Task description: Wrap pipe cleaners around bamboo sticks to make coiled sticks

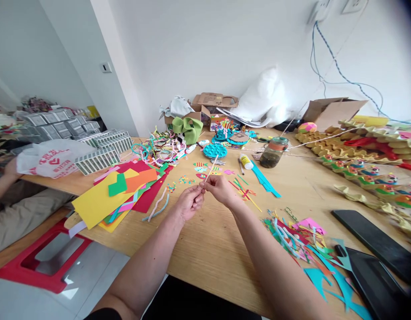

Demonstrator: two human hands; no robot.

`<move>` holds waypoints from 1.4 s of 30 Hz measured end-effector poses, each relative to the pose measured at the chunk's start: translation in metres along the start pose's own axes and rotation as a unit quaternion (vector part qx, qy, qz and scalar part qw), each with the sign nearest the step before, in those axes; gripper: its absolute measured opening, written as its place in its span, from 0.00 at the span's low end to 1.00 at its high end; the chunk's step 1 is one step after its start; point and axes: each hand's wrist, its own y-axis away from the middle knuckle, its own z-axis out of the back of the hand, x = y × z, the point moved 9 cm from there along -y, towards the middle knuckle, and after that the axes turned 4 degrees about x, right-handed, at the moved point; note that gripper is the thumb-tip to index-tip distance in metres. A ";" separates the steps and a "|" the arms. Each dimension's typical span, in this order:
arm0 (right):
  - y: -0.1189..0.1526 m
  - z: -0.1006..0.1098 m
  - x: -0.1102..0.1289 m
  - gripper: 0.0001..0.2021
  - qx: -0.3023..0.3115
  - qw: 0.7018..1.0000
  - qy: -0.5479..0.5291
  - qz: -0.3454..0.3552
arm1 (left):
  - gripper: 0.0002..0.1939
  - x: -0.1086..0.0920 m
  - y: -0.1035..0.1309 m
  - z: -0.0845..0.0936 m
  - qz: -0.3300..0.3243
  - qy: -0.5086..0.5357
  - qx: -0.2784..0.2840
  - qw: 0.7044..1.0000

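Nearest the viewer, both bare forearms reach out over the pale wooden table (212,249), and the two hands meet above its middle. The left hand (189,203) is curled, its fingertips pinched on the lower end of a thin pale wooden stick (211,168); the right hand (220,188) grips the same stick just beside it, thumb and forefinger closed around it. The stick slants up and away from the fingers, its far tip over a round teal foam disc (215,150). To the right of the arms lies a heap of coloured paper offcuts (299,242), with two dark flat tablets (375,249) near the table edge. To the left are stacked sheets of yellow, orange and red foam paper (118,195) and a pale fuzzy pipe cleaner (158,205). Farther off stand a white glue bottle with a yellow label (246,161) and a glass jar of murky liquid (274,152). At the back sit a green bow (188,127) and open cardboard boxes (208,106). At the far left, another person's hand (10,171) rests by a white plastic bag (50,159).
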 end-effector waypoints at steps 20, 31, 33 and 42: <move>-0.003 0.001 -0.015 0.20 0.004 0.997 -0.080 -0.019 | 0.14 -0.001 0.001 -0.003 -0.028 -0.066 -0.005 0.997; -0.001 -0.001 -0.003 0.18 0.046 0.999 0.005 0.009 | 0.14 0.001 0.000 0.000 -0.025 -0.086 -0.017 0.996; 0.000 -0.001 0.000 0.16 0.022 0.997 0.074 -0.001 | 0.15 0.000 -0.001 0.002 -0.036 -0.096 -0.027 0.994; 0.002 -0.004 0.013 0.16 -0.015 0.994 0.109 0.028 | 0.17 -0.010 0.002 0.003 -0.088 -0.120 -0.060 0.987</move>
